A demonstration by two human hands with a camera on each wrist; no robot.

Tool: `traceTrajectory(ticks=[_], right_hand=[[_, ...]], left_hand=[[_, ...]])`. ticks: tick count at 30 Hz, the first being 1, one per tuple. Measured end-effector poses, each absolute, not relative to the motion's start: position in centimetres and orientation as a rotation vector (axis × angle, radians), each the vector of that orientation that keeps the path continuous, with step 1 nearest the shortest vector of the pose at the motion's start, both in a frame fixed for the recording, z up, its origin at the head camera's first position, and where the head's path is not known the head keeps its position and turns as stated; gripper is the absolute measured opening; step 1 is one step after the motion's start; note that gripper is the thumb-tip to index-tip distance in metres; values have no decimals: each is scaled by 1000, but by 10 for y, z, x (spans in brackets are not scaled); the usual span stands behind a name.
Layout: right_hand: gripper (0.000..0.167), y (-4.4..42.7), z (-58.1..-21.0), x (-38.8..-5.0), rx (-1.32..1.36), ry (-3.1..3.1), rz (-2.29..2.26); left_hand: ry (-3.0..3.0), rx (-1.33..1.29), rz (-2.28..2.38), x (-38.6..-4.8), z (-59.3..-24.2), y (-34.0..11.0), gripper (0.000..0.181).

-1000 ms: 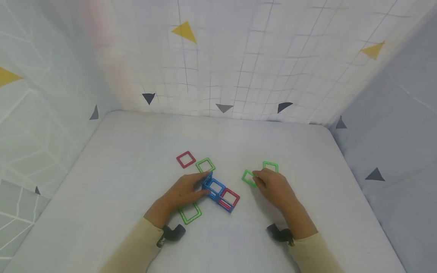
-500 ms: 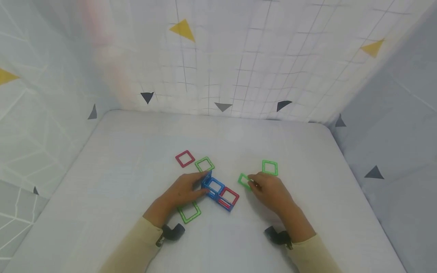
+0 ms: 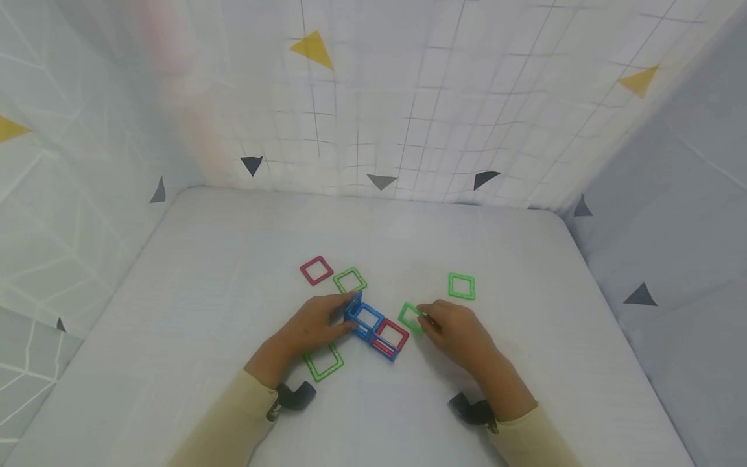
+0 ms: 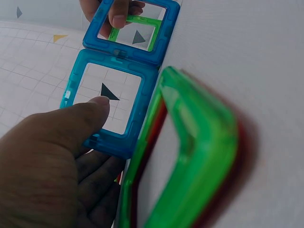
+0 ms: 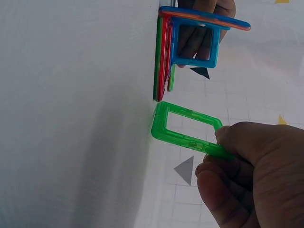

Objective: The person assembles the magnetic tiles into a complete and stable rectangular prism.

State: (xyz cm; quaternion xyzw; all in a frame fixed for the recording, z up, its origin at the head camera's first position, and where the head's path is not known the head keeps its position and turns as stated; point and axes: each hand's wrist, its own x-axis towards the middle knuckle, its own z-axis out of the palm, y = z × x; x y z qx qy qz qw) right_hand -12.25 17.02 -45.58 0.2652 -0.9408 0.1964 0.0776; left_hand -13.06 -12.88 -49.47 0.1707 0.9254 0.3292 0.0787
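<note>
Blue-and-red assembly of square plastic frames (image 3: 377, 326) on the tabletop (image 3: 262, 246) in head view, seemingly part-built, with loose green squares (image 3: 462, 297) around. Left wrist view: pinches an upright blue frame (image 4: 142, 109) with left hand (image 4: 57, 164). Right wrist view: pinches unattached green square frame (image 5: 183, 141) nearby with right hand (image 5: 266, 166).

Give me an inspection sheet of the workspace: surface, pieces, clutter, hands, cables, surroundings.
Surface: pale tabletop, looks flat.
Job's things: blue-and-red assembly; held green frame, apart from it.
Clutter: loose red frame and loose green frames around the assembly.
Hands: left hand grips the assembly; right hand pinches the green frame.
Cables: nothing seen.
Surroundings: pale backdrop with lines and yellow and dark triangles.
</note>
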Motion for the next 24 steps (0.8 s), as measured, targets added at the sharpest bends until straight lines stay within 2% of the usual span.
traceTrajectory(ticks=[24], right_hand=[[24,162,-461,-119,891,-2776,619]], left_hand=[[2765,479,946,-129,-489,-128,67]])
